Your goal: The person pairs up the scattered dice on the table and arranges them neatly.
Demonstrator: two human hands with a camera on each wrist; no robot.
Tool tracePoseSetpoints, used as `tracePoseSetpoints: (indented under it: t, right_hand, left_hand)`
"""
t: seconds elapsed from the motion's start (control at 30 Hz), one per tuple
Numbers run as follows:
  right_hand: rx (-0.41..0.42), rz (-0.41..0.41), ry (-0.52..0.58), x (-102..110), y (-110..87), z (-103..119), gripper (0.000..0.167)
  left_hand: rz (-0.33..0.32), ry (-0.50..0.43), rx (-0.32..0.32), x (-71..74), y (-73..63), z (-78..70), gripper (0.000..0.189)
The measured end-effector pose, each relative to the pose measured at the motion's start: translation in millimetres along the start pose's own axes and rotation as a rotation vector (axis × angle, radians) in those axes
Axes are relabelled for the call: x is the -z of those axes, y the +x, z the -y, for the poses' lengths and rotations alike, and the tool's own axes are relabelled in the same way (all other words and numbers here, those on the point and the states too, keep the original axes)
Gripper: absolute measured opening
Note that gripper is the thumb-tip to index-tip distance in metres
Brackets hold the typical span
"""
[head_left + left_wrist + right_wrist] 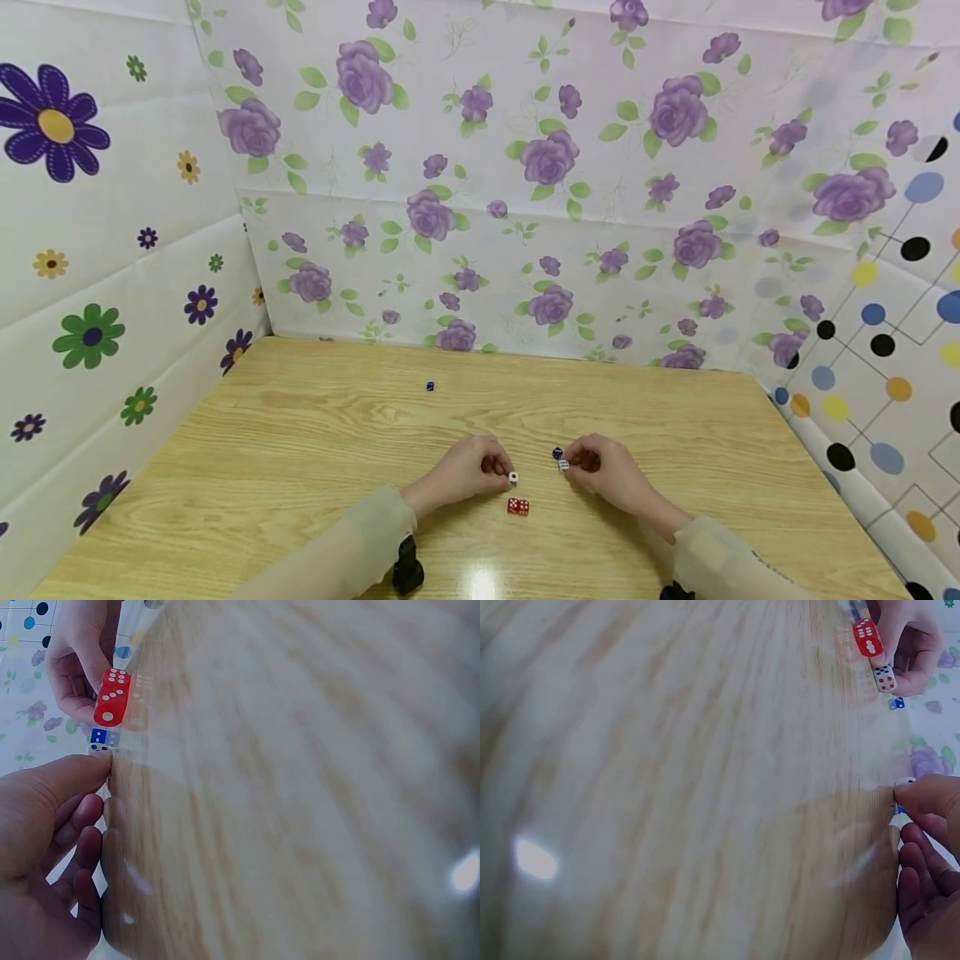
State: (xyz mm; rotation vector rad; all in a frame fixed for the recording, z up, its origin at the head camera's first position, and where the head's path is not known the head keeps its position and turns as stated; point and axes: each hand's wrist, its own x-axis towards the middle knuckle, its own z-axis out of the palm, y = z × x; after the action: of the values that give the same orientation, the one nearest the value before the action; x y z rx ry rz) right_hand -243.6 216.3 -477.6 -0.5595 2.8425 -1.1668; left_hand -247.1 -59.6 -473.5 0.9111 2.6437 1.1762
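Observation:
Between thumb and forefinger, my left hand point(467, 472) pinches a white die point(513, 477) at the tabletop. To its right, my right hand point(609, 473) has finger and thumb on a second white die point(564, 466). A blue die point(557, 453) lies right behind that white die, near the right fingertips. Two red dice point(518, 507) sit side by side in front of the left hand's die. In the right wrist view, the left hand's white die point(884, 678) shows several dots, while the right thumb mostly covers its own die point(906, 780).
Another blue die point(430, 386) lies alone toward the back of the wooden table point(315, 433). Flower-patterned sheets point(480, 183) hang behind the table and at its left; a dotted sheet point(885, 400) hangs at the right. Light glares off the front of the tabletop.

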Motion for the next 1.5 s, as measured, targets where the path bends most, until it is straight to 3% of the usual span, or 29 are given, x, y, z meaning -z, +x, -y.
tracePoseSetpoints:
  t: [0.53, 0.9, 1.5]
  right_hand:
    - [-0.044, -0.018, -0.009, -1, -2.1, -2, 0.011]
    - [-0.020, 0.031, 0.048, -9, -0.6, 11, 0.009]
    - [0.039, 0.056, 0.046, -26, 0.7, 26, 0.007]
  left_hand:
    - [0.000, 0.001, 0.005, -1.1, 0.4, 2.1, 0.007]
    - [-0.002, -0.002, 0.016, -0.8, -0.2, 0.6, 0.008]
    - [-0.003, -0.006, 0.001, 0.3, 0.3, -0.7, 0.008]
